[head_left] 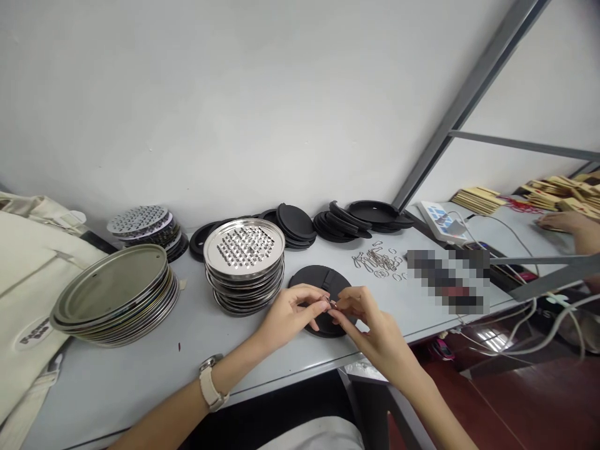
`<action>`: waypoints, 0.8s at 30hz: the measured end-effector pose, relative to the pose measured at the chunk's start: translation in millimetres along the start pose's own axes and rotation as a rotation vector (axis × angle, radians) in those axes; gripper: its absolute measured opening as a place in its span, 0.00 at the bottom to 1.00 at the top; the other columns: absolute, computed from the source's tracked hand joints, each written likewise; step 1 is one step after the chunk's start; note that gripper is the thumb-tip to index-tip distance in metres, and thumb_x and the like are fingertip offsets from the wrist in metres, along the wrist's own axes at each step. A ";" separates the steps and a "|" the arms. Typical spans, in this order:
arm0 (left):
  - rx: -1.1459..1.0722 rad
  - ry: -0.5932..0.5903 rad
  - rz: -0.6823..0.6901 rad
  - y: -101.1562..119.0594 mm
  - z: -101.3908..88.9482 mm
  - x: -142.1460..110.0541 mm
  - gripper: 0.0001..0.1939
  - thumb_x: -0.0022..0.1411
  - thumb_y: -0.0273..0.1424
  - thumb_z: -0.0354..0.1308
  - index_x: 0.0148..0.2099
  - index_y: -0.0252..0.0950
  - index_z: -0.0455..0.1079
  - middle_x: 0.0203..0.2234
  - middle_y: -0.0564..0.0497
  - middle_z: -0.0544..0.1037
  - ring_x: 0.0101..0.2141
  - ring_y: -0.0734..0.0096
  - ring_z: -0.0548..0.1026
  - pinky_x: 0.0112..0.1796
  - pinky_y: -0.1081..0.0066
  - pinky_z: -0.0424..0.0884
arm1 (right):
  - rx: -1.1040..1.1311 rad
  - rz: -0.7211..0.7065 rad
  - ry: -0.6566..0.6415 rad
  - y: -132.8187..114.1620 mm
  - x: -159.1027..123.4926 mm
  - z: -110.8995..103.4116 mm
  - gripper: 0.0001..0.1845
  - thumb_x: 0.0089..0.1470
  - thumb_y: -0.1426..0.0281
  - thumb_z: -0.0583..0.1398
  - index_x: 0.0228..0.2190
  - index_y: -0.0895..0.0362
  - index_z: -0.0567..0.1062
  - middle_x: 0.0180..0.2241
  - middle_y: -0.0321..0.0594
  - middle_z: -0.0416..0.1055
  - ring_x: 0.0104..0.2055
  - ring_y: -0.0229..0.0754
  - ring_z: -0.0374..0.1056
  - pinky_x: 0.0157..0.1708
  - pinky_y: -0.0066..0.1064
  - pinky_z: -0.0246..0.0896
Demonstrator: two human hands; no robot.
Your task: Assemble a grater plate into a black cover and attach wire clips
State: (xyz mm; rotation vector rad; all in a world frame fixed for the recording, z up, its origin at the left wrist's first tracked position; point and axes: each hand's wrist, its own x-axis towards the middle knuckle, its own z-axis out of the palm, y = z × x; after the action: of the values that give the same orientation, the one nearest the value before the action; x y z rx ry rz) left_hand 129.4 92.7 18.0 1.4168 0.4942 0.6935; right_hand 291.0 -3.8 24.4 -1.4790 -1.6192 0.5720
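Observation:
My left hand (300, 307) and my right hand (363, 315) meet over a round black disc (312, 275) with a raised bar across it. Both have thumb and fingers pinched together around something small (330, 304), dark with a metallic glint, mostly covered by the fingertips. Its kind cannot be made out. To the left of the hands stands a stack of round metal grater plates (244, 250), the top one full of raised holes. Small metal clasps and split rings (377, 261) lie in a loose pile behind and right of the disc.
Round metal trays (117, 281) are stacked at left beside a cream canvas bag (28, 275). More grater discs (143, 222) and black round parts (295, 224) line the wall. At right are a power strip (440, 222), cables, a metal post (435, 134) and another person's hand (560, 222) near wooden pieces.

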 end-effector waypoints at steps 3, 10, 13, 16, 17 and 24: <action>0.009 -0.030 -0.010 3.8 0.5 -0.7 0.12 0.59 0.36 0.62 0.38 0.30 0.76 0.36 0.45 0.77 0.29 0.73 0.74 0.27 0.76 0.72 | 0.013 0.008 -0.016 -0.5 -0.8 -1.3 0.12 0.62 0.67 0.56 0.46 0.51 0.60 0.36 0.41 0.74 0.38 0.42 0.73 0.38 0.33 0.70; -0.050 -0.013 0.000 11.0 1.4 -2.4 0.10 0.59 0.34 0.63 0.36 0.30 0.75 0.30 0.47 0.77 0.32 0.71 0.75 0.36 0.73 0.72 | 0.207 -0.002 0.059 -6.1 0.7 1.7 0.16 0.59 0.68 0.59 0.48 0.52 0.63 0.35 0.39 0.73 0.40 0.41 0.73 0.44 0.34 0.69; -0.070 0.025 0.028 11.3 1.0 -2.9 0.10 0.58 0.33 0.63 0.35 0.30 0.74 0.30 0.47 0.76 0.31 0.72 0.75 0.35 0.73 0.72 | 0.403 0.056 0.084 -9.1 4.9 3.4 0.16 0.57 0.65 0.61 0.46 0.53 0.66 0.34 0.40 0.73 0.37 0.40 0.73 0.41 0.34 0.71; -0.069 0.049 0.091 11.5 0.8 -4.0 0.08 0.59 0.32 0.63 0.35 0.30 0.73 0.31 0.48 0.75 0.29 0.74 0.74 0.35 0.73 0.72 | 0.530 0.156 0.090 -10.4 8.2 3.5 0.13 0.55 0.61 0.62 0.39 0.55 0.72 0.31 0.40 0.74 0.34 0.40 0.73 0.38 0.32 0.71; -0.061 0.052 0.113 11.5 1.0 -4.4 0.08 0.59 0.32 0.62 0.34 0.30 0.73 0.32 0.47 0.75 0.29 0.74 0.74 0.35 0.73 0.73 | 0.544 0.183 0.080 -10.5 8.6 3.6 0.13 0.55 0.60 0.62 0.37 0.56 0.73 0.30 0.39 0.74 0.33 0.40 0.73 0.37 0.32 0.71; 0.084 0.071 0.221 11.2 3.1 -9.6 0.05 0.61 0.29 0.60 0.35 0.31 0.73 0.35 0.46 0.74 0.31 0.72 0.75 0.36 0.71 0.75 | 0.592 0.221 0.034 -9.6 7.0 8.2 0.12 0.54 0.60 0.63 0.31 0.57 0.76 0.28 0.39 0.75 0.31 0.37 0.70 0.35 0.28 0.68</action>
State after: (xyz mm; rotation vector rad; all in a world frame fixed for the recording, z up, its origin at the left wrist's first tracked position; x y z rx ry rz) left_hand 123.1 84.0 28.6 1.5446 0.4298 0.9126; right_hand 279.2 2.7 29.5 -1.2075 -1.1244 1.0406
